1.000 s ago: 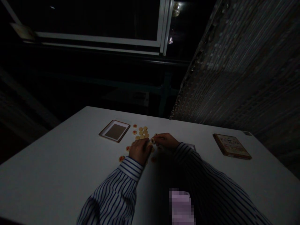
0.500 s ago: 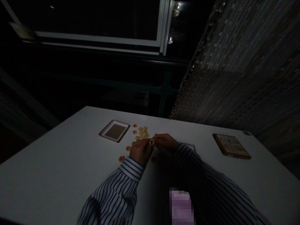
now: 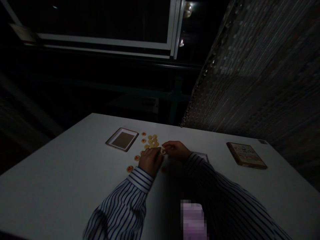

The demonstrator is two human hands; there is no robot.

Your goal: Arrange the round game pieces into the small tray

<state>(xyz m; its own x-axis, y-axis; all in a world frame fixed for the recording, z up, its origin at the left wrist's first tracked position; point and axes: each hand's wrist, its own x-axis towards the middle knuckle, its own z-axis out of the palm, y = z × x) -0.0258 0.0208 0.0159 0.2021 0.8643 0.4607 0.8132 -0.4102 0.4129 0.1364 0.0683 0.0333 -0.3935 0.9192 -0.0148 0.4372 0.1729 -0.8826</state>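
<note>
My left hand (image 3: pixel 150 160) is closed above the white table, its fingertips at a round, wooden Chinese chess piece (image 3: pixel 163 151) with a dark character. From the other side my right hand (image 3: pixel 178 150) has its curled fingers on the same piece. Several pale pieces (image 3: pixel 153 141) lie blank side up just beyond my left hand. Red-marked pieces lie left of it, among them a near one (image 3: pixel 129 169) and a far one (image 3: pixel 143 134). Another red-marked piece (image 3: pixel 163 169) sits in shadow between my wrists. My left hand partly covers one piece.
An open, shallow box half (image 3: pixel 122 139) stands at the left on the white table (image 3: pixel 75 173). A box with a printed lid (image 3: pixel 247 155) lies at the right. Behind my right wrist shows the edge of a pale tray (image 3: pixel 203 156). A bead curtain (image 3: pixel 237 73) hangs beyond.
The dark-marked chess piece has shifted slightly right between my fingers. My right fingers have moved a little, and a piece that showed just beyond them is out of sight. My left hand has barely moved.
</note>
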